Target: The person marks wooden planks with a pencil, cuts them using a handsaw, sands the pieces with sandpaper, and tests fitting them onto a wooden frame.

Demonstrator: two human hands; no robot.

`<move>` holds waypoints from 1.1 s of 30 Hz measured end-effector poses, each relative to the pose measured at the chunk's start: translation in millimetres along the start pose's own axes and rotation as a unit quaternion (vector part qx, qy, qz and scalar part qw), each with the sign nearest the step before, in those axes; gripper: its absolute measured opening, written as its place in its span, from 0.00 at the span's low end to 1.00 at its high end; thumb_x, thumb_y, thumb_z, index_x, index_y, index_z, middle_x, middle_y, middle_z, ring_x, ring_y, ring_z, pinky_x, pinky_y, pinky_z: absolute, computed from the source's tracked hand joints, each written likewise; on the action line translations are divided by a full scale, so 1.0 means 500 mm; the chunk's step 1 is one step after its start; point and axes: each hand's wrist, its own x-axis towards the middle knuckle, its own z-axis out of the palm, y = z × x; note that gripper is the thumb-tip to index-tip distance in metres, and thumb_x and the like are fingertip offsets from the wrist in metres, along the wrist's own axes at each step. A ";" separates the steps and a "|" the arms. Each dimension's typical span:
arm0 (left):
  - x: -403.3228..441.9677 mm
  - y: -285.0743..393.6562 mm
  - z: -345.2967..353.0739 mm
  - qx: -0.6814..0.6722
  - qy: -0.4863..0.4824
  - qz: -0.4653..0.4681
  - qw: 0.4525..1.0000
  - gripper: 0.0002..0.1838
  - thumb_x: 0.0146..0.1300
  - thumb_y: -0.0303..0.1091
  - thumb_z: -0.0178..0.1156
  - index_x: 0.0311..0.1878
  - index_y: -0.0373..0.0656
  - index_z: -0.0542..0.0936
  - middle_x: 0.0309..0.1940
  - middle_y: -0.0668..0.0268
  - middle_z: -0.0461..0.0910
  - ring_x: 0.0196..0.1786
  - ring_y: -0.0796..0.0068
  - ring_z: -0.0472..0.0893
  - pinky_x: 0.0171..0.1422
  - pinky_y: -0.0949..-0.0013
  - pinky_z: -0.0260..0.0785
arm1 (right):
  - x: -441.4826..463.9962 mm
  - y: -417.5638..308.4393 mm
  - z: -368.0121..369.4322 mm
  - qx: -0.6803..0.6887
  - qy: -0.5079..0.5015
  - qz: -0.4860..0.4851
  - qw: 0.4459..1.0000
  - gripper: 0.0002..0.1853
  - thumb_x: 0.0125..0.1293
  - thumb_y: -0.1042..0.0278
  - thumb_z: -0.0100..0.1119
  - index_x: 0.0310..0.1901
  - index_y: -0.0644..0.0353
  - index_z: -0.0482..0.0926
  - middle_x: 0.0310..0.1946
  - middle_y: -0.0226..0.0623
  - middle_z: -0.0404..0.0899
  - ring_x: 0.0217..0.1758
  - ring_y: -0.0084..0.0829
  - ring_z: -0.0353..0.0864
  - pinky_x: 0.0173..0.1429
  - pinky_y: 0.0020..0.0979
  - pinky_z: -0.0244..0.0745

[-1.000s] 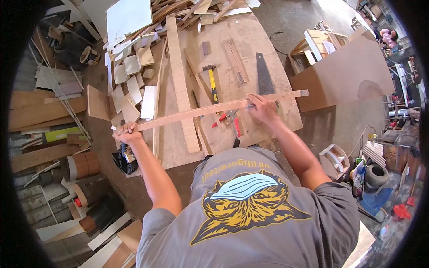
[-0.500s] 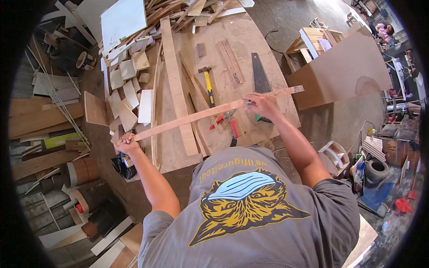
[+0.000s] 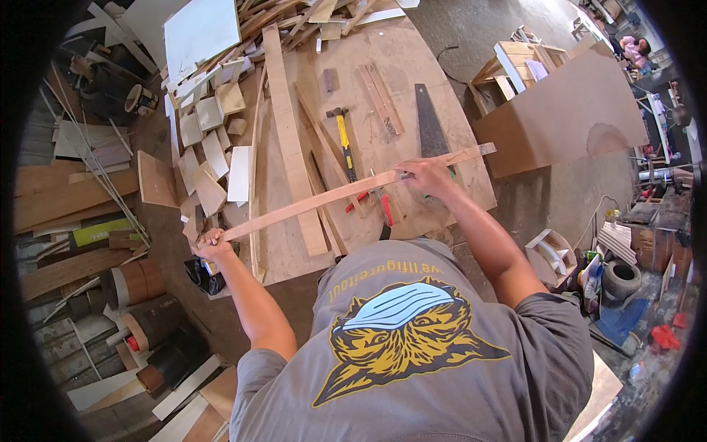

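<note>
A long thin wood strip (image 3: 309, 203) slants across the workbench, raised above its top. My left hand (image 3: 213, 244) is closed around its left end, beyond the bench's left edge. My right hand (image 3: 428, 178) grips the strip toward its right end, which sticks out past the fingers. Something small and dark shows at those fingertips; I cannot make out what it is. Near my right hand lie a handsaw (image 3: 430, 125), its handle partly hidden, and red-handled pliers (image 3: 386, 209). A yellow-handled claw hammer (image 3: 344, 140) rests just behind the strip.
The plywood-topped workbench (image 3: 456, 103) carries a long flat board (image 3: 287, 132), narrow strips and a heap of wood offcuts (image 3: 210, 114). A large brown sheet (image 3: 567, 110) stands to the right. Rolls and boards crowd the left floor. Another person (image 3: 635, 51) is at far right.
My right hand has shifted slightly left along with the strip's right end, which sits a little farther left. The left hand still holds the other end, slightly lower.
</note>
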 end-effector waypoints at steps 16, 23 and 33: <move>-0.113 -0.024 -0.013 0.051 0.022 -0.027 0.998 0.61 0.52 0.92 0.24 0.53 0.39 0.77 0.54 0.47 0.80 0.52 0.47 0.79 0.63 0.44 0.70 | -0.023 -0.028 0.036 0.024 -0.012 -0.018 0.999 0.20 0.56 0.52 0.73 0.49 0.47 0.88 0.42 0.32 0.89 0.39 0.39 0.88 0.42 0.38 0.81; -0.249 -0.352 -0.057 0.136 -0.195 -0.273 0.932 0.56 0.58 0.87 0.36 0.74 0.49 0.68 0.64 0.62 0.78 0.62 0.61 0.77 0.65 0.54 0.68 | -0.035 -0.047 0.066 0.011 0.038 0.052 0.998 0.21 0.57 0.48 0.74 0.49 0.48 0.88 0.38 0.34 0.89 0.36 0.38 0.89 0.41 0.37 0.81; -0.387 -0.527 0.130 0.292 -0.193 -0.181 0.919 0.29 0.78 0.61 0.45 0.68 0.49 0.62 0.46 0.56 0.83 0.38 0.64 0.84 0.47 0.62 0.81 | 0.000 -0.122 0.161 0.129 0.081 0.148 0.977 0.18 0.59 0.49 0.73 0.45 0.52 0.89 0.29 0.42 0.86 0.33 0.40 0.87 0.38 0.38 0.79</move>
